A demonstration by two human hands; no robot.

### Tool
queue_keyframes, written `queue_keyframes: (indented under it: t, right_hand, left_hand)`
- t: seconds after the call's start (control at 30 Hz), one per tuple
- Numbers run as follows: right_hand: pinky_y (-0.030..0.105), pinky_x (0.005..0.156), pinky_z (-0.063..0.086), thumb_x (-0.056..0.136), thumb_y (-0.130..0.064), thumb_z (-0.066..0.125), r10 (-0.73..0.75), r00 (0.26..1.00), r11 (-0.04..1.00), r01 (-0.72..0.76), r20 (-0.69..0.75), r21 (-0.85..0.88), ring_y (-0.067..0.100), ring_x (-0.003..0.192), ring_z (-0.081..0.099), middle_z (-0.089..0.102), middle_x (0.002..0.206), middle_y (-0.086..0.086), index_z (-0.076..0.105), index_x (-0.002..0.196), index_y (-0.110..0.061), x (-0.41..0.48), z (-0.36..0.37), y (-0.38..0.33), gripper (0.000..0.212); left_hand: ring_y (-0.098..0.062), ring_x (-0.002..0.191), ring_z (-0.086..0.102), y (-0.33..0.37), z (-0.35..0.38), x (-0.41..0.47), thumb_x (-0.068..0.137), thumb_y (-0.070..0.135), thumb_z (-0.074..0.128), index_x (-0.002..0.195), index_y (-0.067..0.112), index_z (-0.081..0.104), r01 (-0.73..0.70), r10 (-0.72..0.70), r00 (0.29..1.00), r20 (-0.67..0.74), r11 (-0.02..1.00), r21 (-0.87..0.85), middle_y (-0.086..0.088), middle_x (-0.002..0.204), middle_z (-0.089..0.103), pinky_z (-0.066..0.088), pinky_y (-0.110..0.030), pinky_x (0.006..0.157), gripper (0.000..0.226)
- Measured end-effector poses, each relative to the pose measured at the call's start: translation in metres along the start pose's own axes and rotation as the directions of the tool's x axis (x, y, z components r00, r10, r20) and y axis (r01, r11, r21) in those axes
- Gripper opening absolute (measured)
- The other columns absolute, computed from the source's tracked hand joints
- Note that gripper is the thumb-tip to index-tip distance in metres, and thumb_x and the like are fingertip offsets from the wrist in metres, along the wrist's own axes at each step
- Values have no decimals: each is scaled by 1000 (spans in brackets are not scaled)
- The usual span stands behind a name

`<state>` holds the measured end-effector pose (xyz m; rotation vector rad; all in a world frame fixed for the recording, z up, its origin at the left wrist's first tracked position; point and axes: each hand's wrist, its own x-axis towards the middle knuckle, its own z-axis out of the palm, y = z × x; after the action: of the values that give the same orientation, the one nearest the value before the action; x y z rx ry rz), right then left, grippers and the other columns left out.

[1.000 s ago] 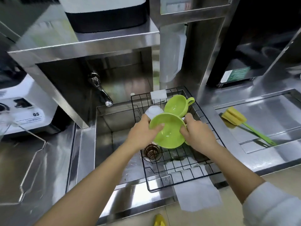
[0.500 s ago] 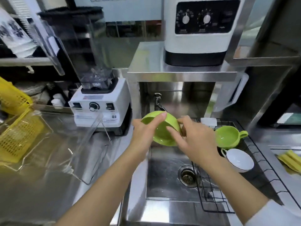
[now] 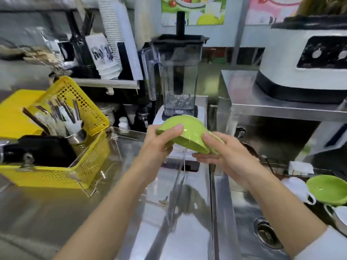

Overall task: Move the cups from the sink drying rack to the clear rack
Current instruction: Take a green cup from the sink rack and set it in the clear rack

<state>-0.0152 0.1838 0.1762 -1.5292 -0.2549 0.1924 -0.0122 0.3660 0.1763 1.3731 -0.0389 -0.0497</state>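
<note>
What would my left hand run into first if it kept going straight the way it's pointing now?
Probably the blender: the left hand, holding the green cup, points up and away toward its base, though depth is unclear.

Both hands [image 3: 159, 145] are carrying the green cup [image 3: 189, 134] leftward, off the sink, tipping it mouth-down over the counter [image 3: 47, 212].

- At your nine o'clock, the yellow basket [image 3: 88, 147] of utensils blocks the counter [image 3: 47, 212].
- At twelve, the blender [image 3: 178, 76] stands just behind your hands.
- Toward seven, bare steel lies open.
- At four, cups [image 3: 327, 190] crowd the sink [image 3: 249, 231] edge.
</note>
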Motion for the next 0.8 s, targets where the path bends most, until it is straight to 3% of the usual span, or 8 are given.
queue_keyframes:
  t: [0.13, 0.23, 0.33, 0.43, 0.5, 0.57, 0.7, 0.8]
  right_hand:
    - [26, 80, 53, 50, -53, 73, -48, 999, 992, 45, -22, -115, 16, 89, 68, 70, 99, 1, 64, 99, -23, 24, 22, 11, 58]
    - [6, 67, 47, 45, -52, 78, -49, 999, 966, 48, 1, -255, 0, 81, 65, 69, 97, -5, 62, 98, -32, 38, 29, 16, 58]
    - [4, 62, 45, 51, -29, 86, -12, 998, 939, 31, 60, -342, -5, 77, 65, 68, 94, -7, 55, 99, -36, 55, 34, 21, 57]
    - [19, 86, 48, 50, -19, 88, 9, 996, 891, 32, 88, -454, 7, 103, 60, 62, 110, -4, 48, 113, -30, 71, 42, 28, 76]
    - [36, 101, 43, 49, -24, 88, 29, 996, 831, 24, 87, -555, 14, 115, 53, 58, 121, -3, 45, 123, -26, 78, 47, 34, 85]
    - [44, 105, 38, 49, -33, 87, 52, 995, 763, 13, 81, -647, 21, 121, 47, 56, 126, 0, 41, 130, -30, 85, 50, 41, 93]
    - [48, 105, 35, 48, -45, 83, 102, 992, 659, -11, 76, -752, 30, 121, 41, 58, 121, -1, 39, 129, -36, 94, 51, 53, 93]
    - [45, 108, 29, 47, -49, 82, 123, 989, 605, -14, 76, -796, 30, 120, 41, 60, 120, 0, 36, 132, -35, 96, 50, 63, 98]
  left_hand:
    - [-25, 111, 59, 1, -50, 15, 44, 50, 84, 96, 23, 63, 10, -21, 998, 66, 986, 164, -9, 109, 66, 36, -42, 104, 62]
    - [-18, 100, 65, -3, -76, 23, 44, 43, 86, 103, 24, 67, -2, -27, 993, 113, 968, 250, -3, 103, 72, 43, -35, 93, 65]
    - [-15, 102, 66, -9, -96, 31, 38, 42, 90, 110, 28, 62, -34, -16, 990, 141, 939, 343, -1, 108, 71, 49, -34, 88, 78]
    - [-14, 112, 59, -15, -110, 37, 35, 38, 91, 120, 27, 55, -74, 3, 989, 147, 874, 480, -1, 122, 63, 48, -42, 98, 93]
    - [-14, 117, 55, -21, -115, 41, 34, 37, 89, 124, 24, 51, -88, 16, 990, 137, 839, 538, -2, 129, 56, 44, -45, 103, 99]
    - [-16, 121, 52, -29, -119, 45, 34, 35, 88, 125, 24, 49, -90, 20, 992, 127, 811, 578, -3, 132, 53, 42, -46, 105, 100]
    - [-20, 123, 50, -44, -123, 49, 36, 36, 88, 120, 26, 50, -68, 16, 996, 83, 734, 676, -1, 131, 54, 40, -44, 106, 92]
    - [-20, 125, 47, -53, -125, 50, 38, 42, 87, 129, 23, 46, -47, -20, 996, 82, 668, 743, -1, 135, 51, 38, -45, 106, 102]
